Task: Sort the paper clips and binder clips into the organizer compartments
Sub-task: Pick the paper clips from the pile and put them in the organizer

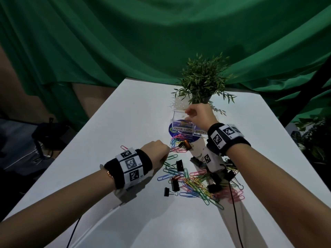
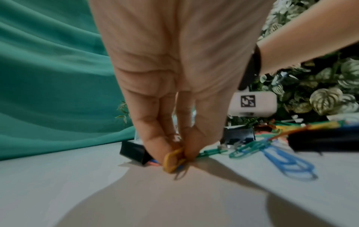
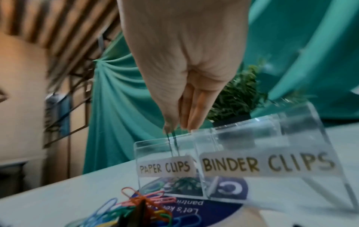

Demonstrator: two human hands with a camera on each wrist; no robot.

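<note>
A clear organizer (image 1: pixel 180 116) stands mid-table, labelled PAPER CLIPS (image 3: pixel 165 166) on its left compartment and BINDER CLIPS (image 3: pixel 268 163) on its right. My right hand (image 3: pixel 176 127) hovers over the left compartment and pinches a dark green paper clip (image 3: pixel 173 145) that hangs into its mouth. Several paper clips lie in that compartment. My left hand (image 2: pixel 174 152) is down on the table in front of the organizer, pinching a yellow paper clip (image 2: pixel 172 159) beside a black binder clip (image 2: pixel 134 152). A big heap of coloured paper clips and black binder clips (image 1: pixel 197 181) lies near me.
A potted plant (image 1: pixel 202 79) stands right behind the organizer. The organizer sits on a round blue sticker (image 3: pixel 223 207). A smaller clump of clips (image 1: pixel 179 144) lies between it and my left hand. Green cloth hangs behind the white table (image 1: pixel 125 122). A black cable (image 1: pixel 234 208) runs from my right wrist.
</note>
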